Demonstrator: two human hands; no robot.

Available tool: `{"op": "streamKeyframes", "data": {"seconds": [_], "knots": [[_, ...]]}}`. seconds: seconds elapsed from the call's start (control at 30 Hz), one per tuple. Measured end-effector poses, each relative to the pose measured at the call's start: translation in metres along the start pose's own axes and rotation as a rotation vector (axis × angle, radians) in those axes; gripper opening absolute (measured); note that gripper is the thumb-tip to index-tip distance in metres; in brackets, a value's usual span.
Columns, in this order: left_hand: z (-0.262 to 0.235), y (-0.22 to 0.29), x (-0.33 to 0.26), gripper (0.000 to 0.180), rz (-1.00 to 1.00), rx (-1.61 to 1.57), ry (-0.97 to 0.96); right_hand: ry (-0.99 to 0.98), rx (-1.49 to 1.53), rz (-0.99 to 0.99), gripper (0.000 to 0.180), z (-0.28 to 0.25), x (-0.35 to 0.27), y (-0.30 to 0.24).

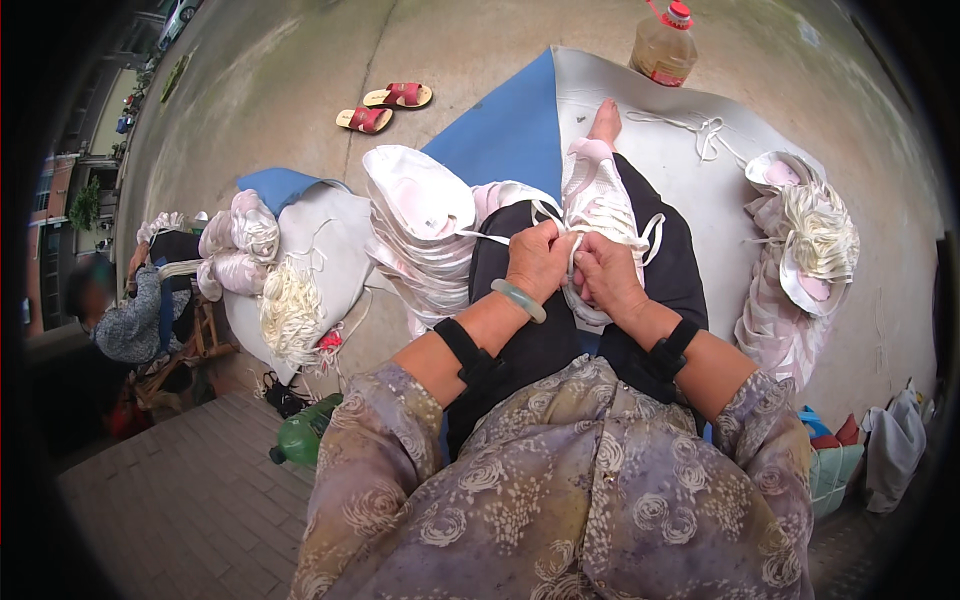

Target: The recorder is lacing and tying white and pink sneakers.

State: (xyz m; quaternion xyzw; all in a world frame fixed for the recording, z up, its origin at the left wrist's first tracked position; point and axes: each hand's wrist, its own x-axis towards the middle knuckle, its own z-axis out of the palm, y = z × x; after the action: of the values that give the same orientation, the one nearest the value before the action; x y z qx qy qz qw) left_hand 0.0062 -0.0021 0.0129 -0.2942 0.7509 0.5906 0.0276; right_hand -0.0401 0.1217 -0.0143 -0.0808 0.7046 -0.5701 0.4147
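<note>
Both hands meet over a white shoe [598, 215] lying on the person's lap, toe pointing away. Left hand [538, 262] closed, pinching a white lace [500, 239] that runs off to the left; jade bangle [519, 300] on that wrist. Right hand [607, 277] closed too, gripping the shoe's near end, touching the left hand. Stack of white shoes [420, 235] just beside the left knee; 2nd pile w/ laces [805, 250] on the mat [700, 190] at right. 2 red sandals [385, 107] well apart on concrete. Oil bottle [664, 45] far end, green bottle [305, 432] near left.
</note>
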Motion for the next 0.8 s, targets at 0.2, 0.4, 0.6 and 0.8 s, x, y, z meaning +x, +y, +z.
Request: {"op": "streamKeyframes", "data": {"seconds": [0.2,0.4,0.6,0.8], "knots": [[0.003,-0.005,-0.004,0.017,-0.209,-0.457,0.026,0.170,-0.539,-0.251,0.012,-0.002,-0.011,-0.005],[0.001,0.003,-0.002,0.016,-0.284,-0.449,-0.034,0.080,-0.845,-0.400,0.011,-0.023,-0.038,0.002],[0.001,0.001,-0.006,0.013,-0.289,-0.433,-0.023,-0.306,-0.842,-0.430,0.009,-0.098,-0.084,-0.021],[-0.002,0.000,-0.014,0.014,-0.288,-0.387,-0.006,-0.292,-0.822,-0.285,0.008,-0.123,-0.114,-0.007]]}}
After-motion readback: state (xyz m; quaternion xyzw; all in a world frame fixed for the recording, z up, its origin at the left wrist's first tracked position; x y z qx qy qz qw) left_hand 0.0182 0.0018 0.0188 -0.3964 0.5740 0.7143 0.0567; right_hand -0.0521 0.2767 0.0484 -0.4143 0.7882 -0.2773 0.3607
